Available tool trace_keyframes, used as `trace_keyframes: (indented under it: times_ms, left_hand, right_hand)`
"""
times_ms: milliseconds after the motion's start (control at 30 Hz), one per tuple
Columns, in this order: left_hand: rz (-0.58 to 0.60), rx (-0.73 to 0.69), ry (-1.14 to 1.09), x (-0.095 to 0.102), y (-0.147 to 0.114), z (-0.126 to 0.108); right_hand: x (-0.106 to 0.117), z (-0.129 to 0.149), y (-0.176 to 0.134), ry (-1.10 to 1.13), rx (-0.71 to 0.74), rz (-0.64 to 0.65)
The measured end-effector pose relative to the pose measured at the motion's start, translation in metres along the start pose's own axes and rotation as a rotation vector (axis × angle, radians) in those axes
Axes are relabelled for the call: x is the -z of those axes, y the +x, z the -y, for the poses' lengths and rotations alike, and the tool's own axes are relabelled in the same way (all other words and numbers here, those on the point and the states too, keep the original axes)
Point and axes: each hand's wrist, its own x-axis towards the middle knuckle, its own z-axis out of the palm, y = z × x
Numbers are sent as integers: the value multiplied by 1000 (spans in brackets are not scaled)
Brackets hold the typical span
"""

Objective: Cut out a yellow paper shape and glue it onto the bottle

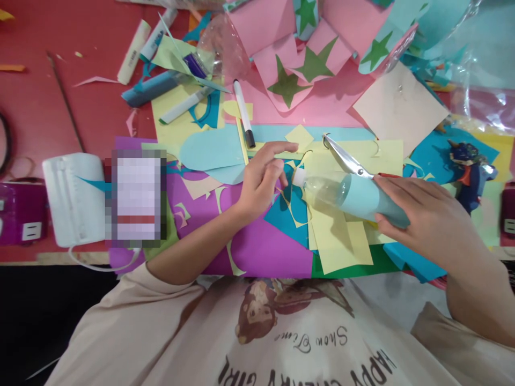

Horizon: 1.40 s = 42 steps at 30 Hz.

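A clear plastic bottle (pixel 328 188) with a white cap lies on its side, its lower part wrapped in light blue paper (pixel 360 194). My right hand (pixel 422 214) is closed around the base end, thumb on the near side and fingers on the far side. Scissors (pixel 349 156) with red handles lie alongside, their handles partly hidden under my right fingers and their blades pointing up and left. Just left of the cap, my left hand (pixel 263 179) is raised with nothing visible in it, index finger stretched out and the others loosely bent. Yellow paper pieces (pixel 341 246) lie beneath the bottle.
Purple paper (pixel 257 241) and blue paper offcuts spread before me. A black-and-white marker (pixel 244 112) lies beyond my left hand. Pink paper with green stars (pixel 287 80) is at the back. At left are a white case (pixel 74 198) and a blurred-out device (pixel 137 198).
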Motion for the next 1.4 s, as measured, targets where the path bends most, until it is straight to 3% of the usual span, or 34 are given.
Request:
trace_keyframes:
  times_ms: [233,467,833,1033,1233,1400]
  left_hand:
    - [38,-111,-43,0,4,7]
    - [356,-148,84,-2,1,-1]
    - [384,-307,252,-2,3,1]
    - [390,-309,203,-2,2,3]
    - [433,-306,187,0,1,1]
    - [378,-219,135,-1,-2,-5]
  right_hand:
    - [-13,-1,-3,-69,-58,-68]
    - [-13,5,-11,6,-131,-149]
    - [-19,7,-17,20,-157,-202]
    - [-16,8,-18,92,-208,-107]
    - [-19,4,-17,66,-146,-202]
    - [-21,2,-15,13,-146,-242]
